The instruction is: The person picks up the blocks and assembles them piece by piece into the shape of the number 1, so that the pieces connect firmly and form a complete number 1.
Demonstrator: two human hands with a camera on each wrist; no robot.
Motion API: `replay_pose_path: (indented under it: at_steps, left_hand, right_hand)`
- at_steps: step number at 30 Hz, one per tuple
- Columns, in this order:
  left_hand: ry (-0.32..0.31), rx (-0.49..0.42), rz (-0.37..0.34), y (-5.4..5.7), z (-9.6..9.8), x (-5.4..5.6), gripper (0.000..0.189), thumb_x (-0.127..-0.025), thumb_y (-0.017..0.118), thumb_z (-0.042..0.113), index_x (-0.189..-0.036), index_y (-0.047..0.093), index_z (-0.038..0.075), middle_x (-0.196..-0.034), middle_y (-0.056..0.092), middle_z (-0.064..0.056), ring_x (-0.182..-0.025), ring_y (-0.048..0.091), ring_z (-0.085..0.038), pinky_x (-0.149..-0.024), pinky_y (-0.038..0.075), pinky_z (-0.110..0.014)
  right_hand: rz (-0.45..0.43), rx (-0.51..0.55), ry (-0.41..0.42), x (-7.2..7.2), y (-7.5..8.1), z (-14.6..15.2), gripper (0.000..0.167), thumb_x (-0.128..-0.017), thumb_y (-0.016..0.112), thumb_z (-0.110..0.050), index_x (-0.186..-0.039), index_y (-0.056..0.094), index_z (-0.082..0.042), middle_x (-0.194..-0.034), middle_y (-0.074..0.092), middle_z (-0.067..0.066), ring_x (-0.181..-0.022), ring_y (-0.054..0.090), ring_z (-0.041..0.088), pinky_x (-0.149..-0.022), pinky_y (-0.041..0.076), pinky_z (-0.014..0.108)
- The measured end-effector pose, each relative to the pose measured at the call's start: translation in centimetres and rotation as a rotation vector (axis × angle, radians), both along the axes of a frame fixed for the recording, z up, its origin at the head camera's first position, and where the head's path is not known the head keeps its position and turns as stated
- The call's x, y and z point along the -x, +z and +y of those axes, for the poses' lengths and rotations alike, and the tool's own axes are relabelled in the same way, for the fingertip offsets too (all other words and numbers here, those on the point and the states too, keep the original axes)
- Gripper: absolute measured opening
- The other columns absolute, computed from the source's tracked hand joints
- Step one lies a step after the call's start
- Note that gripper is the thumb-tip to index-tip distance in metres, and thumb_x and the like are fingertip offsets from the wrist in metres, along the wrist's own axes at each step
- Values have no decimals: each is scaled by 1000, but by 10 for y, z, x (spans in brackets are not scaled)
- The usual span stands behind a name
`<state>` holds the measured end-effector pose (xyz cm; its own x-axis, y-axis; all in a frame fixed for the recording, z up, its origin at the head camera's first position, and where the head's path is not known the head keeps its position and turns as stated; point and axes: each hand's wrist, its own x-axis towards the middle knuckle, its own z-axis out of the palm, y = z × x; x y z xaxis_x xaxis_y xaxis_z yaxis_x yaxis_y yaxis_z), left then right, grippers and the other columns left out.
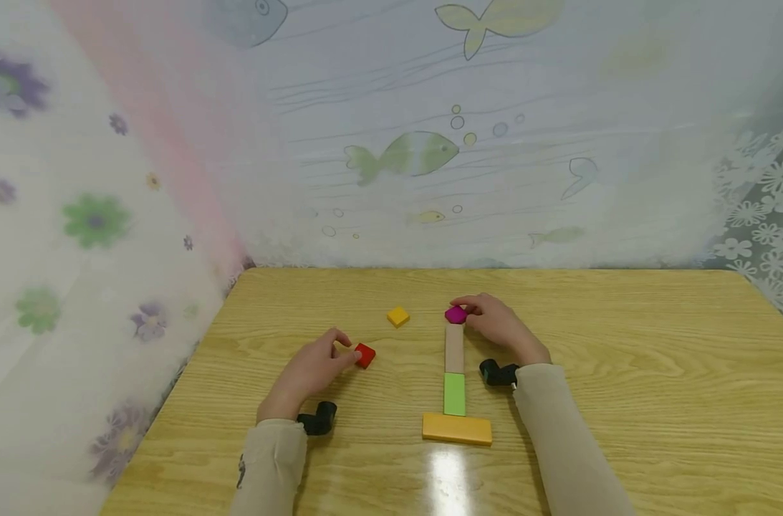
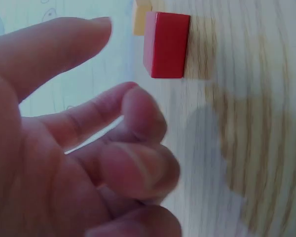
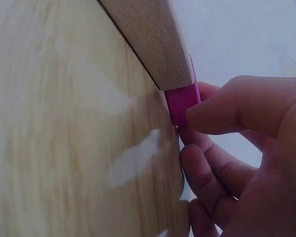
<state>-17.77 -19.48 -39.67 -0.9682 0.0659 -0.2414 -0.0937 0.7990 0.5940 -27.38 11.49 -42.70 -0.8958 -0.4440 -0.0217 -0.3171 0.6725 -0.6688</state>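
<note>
I have the right hand pinching the purple block between thumb and finger, toward the far edge of the wood-grain surface. Purple block sits against the far end of the tan block. From there I read a line running back toward the near edge: tan block, green block, then the orange block lying crosswise at the bottom, ends touching. Left hand is on the left-edge side, thumb and fingers apart, holding nothing; left wrist view shows a gap to the red block just beside it. Yellow block lies between the red and purple blocks, nearer the far edge than the red one. Hands well apart from each other.
</note>
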Motion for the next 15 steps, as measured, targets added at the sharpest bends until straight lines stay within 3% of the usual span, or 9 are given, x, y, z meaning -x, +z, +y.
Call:
replay_pose_path:
  at_steps: [15]
  left_hand:
    - [-25,49,-47,-4,-3,-1,44,-84,57,43,-118,48,16,-79,53,0,-64,49,-15,-60,40,-30]
  right_hand:
    - [12,-10,-4,1,-3,-1,37,-87,46,-8,-123,53,-12,-110,54,13,-93,48,25,-75,39,38]
